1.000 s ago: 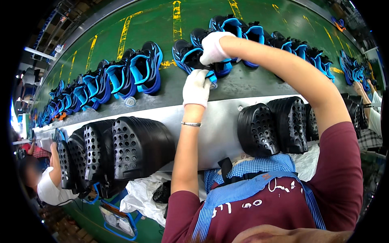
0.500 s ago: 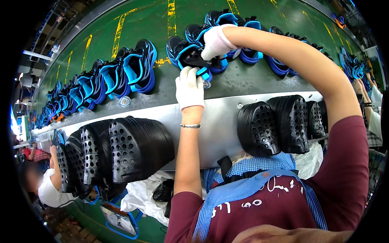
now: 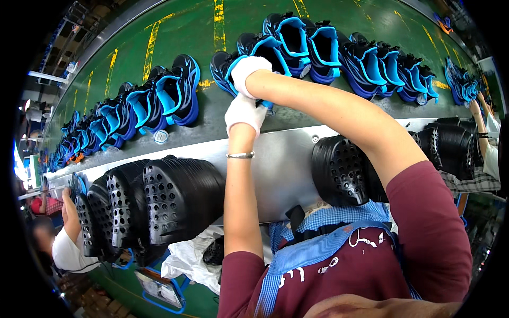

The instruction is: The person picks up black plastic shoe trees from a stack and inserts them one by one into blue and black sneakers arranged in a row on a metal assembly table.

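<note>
At twelve o'clock of the view, on a dark conveyor belt (image 3: 297, 114), the person's two white-gloved hands meet on a black and blue sneaker (image 3: 233, 66). The right hand (image 3: 249, 70) reaches in from the four o'clock side, forearm bare and stretched long, its wrist bent down so the gloved fingers curl over the shoe's upper; they look closed on it, though how tightly cannot be told. The left hand (image 3: 244, 112) rises straight up from six o'clock, arm nearly vertical, a thin metal bracelet (image 3: 240, 155) at the wrist. Its fingers are bunched together against the near side of the same shoe, just below the right hand; whether they pinch anything is hidden by the glove.

The sneaker sits on the belt between a row of like shoes (image 3: 159, 100) trailing off toward nine o'clock and another row (image 3: 371, 61) running toward two o'clock, all with bright blue linings and glossy dark panels. Nearer, below a pale metal ledge (image 3: 286, 169), hang black moulded soles (image 3: 175, 196), matte and pierced with round holes, with more (image 3: 339, 169) at three o'clock. The person wears maroon sleeves and a blue checked apron (image 3: 318, 249). Another person's arm (image 3: 69, 217) shows at eight o'clock.
</note>
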Demonstrator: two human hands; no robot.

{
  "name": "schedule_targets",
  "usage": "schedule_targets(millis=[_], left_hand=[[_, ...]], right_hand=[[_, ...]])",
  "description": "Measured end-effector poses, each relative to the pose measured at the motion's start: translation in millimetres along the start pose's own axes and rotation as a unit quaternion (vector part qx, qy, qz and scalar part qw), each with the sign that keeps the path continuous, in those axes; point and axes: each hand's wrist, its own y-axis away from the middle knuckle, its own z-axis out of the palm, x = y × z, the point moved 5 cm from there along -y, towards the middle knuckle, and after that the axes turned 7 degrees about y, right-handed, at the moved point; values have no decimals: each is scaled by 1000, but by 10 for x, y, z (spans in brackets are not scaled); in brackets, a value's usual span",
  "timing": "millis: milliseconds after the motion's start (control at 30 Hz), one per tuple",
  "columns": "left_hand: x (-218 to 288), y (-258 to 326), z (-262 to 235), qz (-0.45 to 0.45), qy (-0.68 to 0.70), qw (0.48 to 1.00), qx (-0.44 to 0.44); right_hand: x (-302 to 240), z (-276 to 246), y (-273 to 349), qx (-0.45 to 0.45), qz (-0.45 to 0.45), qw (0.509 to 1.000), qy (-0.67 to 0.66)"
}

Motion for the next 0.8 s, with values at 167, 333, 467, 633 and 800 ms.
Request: schedule_targets(millis=[167, 333, 467, 633, 800], left_hand=[[-10, -182, 68, 31, -93, 991, -87], [-55, -175, 96, 31, -98, 990, -93], [50, -225, 47, 22, -115, 988, -101], [58, -163, 6, 22, -131, 987, -93], [2, -174, 42, 11, -108, 990, -93]], right_hand=[[2, 24, -111, -86, -30, 996, 5], [-5, 122, -141, -32, -32, 999, 0], [26, 166, -238, -33, -50, 998, 11], [-22, 2, -47, -22, -40, 999, -27], [-18, -94, 111, -8, -94, 992, 83]])
